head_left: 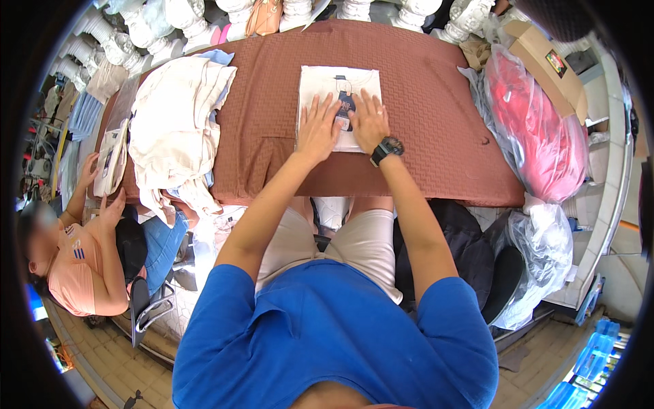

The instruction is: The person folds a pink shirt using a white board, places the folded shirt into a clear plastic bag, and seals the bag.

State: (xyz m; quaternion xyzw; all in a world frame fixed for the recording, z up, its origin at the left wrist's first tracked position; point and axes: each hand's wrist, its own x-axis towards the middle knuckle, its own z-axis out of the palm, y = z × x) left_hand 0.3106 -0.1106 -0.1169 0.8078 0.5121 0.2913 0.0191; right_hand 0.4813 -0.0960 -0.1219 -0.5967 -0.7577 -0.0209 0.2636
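A flat, cream-coloured folded garment with a dark printed front lies on the brown-covered table, straight ahead of me. It looks like a folded shirt in a clear bag, though the wrapping is hard to make out. My left hand rests flat on its left half, fingers spread. On its right half lies my right hand, also flat with fingers stretched out, a dark watch on the wrist. Both palms press on the garment without gripping it, and they hide part of the print.
A pile of loose cream garments covers the table's left side. Beyond it a seated person handles a folded pack. At the right lie a clear bag of red cloth and a cardboard box. White balusters line the far edge.
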